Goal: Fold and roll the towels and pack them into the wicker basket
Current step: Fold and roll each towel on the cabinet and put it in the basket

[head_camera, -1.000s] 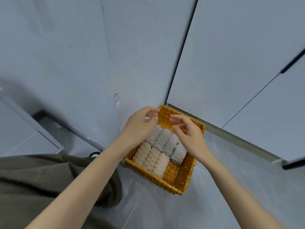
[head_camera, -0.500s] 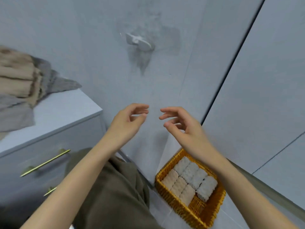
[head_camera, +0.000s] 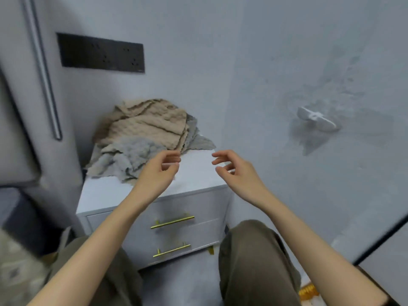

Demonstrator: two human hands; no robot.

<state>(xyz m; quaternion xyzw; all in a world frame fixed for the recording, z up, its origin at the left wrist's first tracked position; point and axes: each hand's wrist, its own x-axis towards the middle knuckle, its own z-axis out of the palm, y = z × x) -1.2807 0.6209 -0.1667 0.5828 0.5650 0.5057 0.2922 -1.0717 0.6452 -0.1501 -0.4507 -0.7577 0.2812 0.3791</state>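
Being held empty, relaxed: left hand [head_camera: 157, 173], right hand [head_camera: 236, 171]; beige-and-grey crumpled cloth towels [head_camera: 145, 131] at eleven o'clock, likely soft, light; corners being advised for pinching.

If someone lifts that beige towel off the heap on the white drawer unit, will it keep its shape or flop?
It would probably flop, since the beige towel lies crumpled in soft folds. It is likely light, because its edges look thin. It may also drag the grey towel along, as the two overlap in one heap.
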